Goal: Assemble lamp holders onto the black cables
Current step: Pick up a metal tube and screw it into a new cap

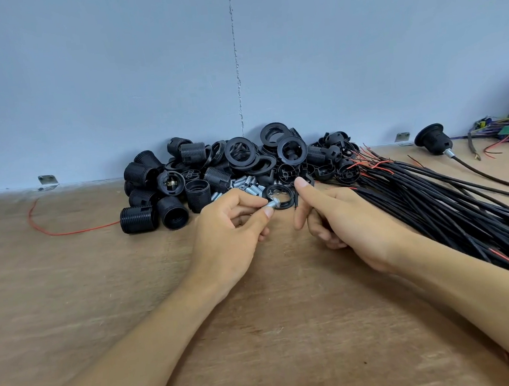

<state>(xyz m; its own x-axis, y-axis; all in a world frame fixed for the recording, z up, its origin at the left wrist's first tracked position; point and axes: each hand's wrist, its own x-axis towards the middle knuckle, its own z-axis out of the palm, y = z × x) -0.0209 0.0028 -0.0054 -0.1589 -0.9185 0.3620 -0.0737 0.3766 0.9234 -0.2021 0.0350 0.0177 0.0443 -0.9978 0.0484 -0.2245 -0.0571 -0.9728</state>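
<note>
My left hand (pixel 234 225) pinches a small silver threaded tube (pixel 273 204) between thumb and fingers, its tip inside a black ring cap (pixel 281 196). My right hand (pixel 338 216) grips one black cable (pixel 294 201) whose stripped end pokes out just right of the ring, with the thumb raised above it. A heap of black lamp holder parts (pixel 232 167) lies against the wall behind my hands, with silver tubes (pixel 243 184) among them. A thick bundle of black cables (pixel 451 206) fans out to the right.
A loose red wire (pixel 66 232) curls on the wooden table (pixel 102 298) at the left. One assembled lamp holder (pixel 433 143) on a cable sits at the far right, beside a tangle of coloured wires (pixel 506 133). Metal brackets (pixel 47 180) fix the wall panel.
</note>
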